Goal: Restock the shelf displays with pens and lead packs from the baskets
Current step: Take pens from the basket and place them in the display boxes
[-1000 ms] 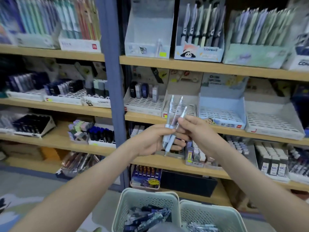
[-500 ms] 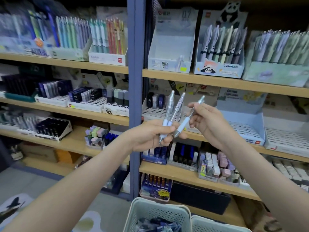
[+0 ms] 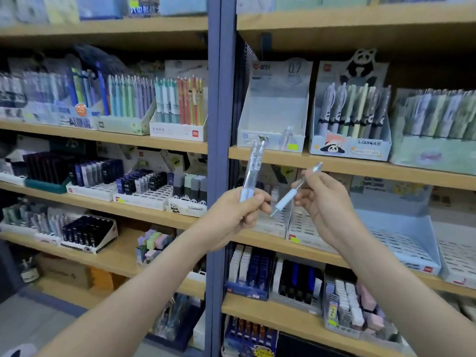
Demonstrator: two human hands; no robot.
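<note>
My left hand (image 3: 235,215) grips two clear pens with pale blue grips (image 3: 253,168), held upright in front of the blue shelf post. My right hand (image 3: 322,199) pinches a single pen of the same kind (image 3: 288,195), tilted with its tip down-left, apart from the other two. Above and behind them stands a pale blue display box (image 3: 273,109) marked 0.7, holding just one pen (image 3: 288,134) at its front. The baskets are out of view.
A blue shelf post (image 3: 219,99) splits the wooden shelves. A panda pen display (image 3: 350,117) stands right of the pale blue box. Empty white slotted trays (image 3: 401,238) sit on the shelf behind my right hand. Lead packs (image 3: 141,184) fill the left trays.
My right hand has pulled one pen away from the bundle in my left hand, moving it right. The view has risen, so the baskets dropped out of the frame.
</note>
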